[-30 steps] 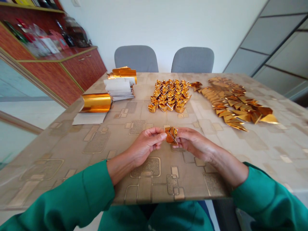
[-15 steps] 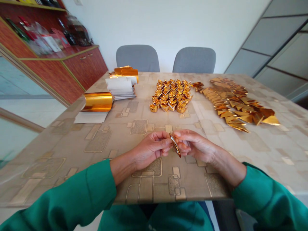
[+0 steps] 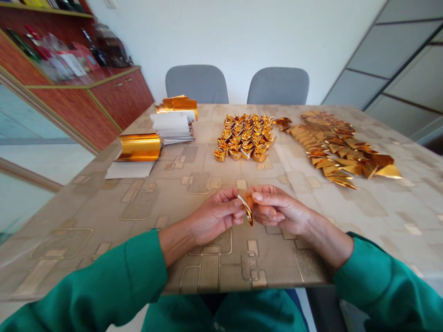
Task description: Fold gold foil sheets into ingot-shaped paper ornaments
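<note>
The folded gold foil (image 3: pixel 246 207) sits between both hands, above the middle of the table's (image 3: pixel 242 281) near edge, its long axis nearly upright, tip down. The left hand (image 3: pixel 214 216) and right hand (image 3: pixel 282 210) pinch it narrowly near its top.

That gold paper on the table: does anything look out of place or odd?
One thing stands out: the gold foil sheet at the left curls up into a half-roll on its white paper instead of lying flat. The folded gold ingots sit in tidy rows.
</note>
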A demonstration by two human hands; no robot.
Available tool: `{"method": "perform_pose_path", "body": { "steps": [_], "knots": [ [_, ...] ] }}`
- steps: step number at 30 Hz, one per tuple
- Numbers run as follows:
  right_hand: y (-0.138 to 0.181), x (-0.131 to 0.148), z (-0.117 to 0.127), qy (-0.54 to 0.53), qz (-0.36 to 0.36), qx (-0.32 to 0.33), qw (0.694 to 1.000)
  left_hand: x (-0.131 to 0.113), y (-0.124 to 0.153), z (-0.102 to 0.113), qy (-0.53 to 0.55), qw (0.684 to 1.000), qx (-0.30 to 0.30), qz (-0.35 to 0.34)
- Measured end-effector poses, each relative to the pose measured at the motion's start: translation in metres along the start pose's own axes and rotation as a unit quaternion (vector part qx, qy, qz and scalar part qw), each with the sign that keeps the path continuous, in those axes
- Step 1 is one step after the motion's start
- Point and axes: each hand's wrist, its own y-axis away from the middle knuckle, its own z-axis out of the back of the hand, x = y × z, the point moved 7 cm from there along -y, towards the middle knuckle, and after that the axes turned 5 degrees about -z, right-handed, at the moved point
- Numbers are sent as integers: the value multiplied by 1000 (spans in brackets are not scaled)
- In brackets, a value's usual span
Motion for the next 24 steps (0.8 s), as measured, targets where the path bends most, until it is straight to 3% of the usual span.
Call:
{"method": "perform_pose_path", "body": {
  "steps": [10, 15, 24],
  "knots": [
    [4, 2, -3, 17, 21, -8, 1000, -4, 2, -2, 0, 1000, -30, -1],
    [2, -1, 0, 10, -11, -6, 1000, 0, 1, 1, 12, 1000, -21, -3],
    [-3, 0, 6, -11, -4, -44, 999, 5, 1, 5, 110, 992, -49, 23]
  ]
}}
